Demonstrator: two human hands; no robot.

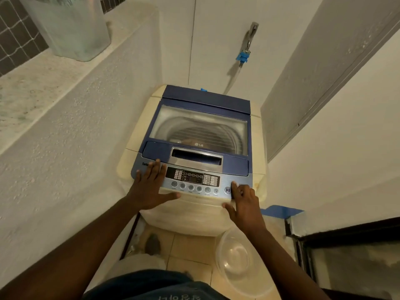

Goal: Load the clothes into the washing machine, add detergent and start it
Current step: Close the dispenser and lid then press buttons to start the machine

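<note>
A cream top-loading washing machine point(194, 210) with a blue lid point(205, 100) stands in a narrow nook; the lid is down. Through its clear window point(201, 128) I see the steel drum and something brownish at the bottom. My left hand point(149, 187) lies flat, fingers spread, on the left end of the control panel point(192, 180). My right hand point(244, 204) rests at the panel's right end, a fingertip on the rightmost button beside the play/pause button point(227, 190). Neither hand holds anything.
A clear plastic basin point(240, 260) sits on the tiled floor at the right of my legs. A tap with a blue hose fitting point(244, 55) is on the back wall. A frosted container point(71, 27) stands on the ledge at left. A dark-framed door point(346, 256) is at lower right.
</note>
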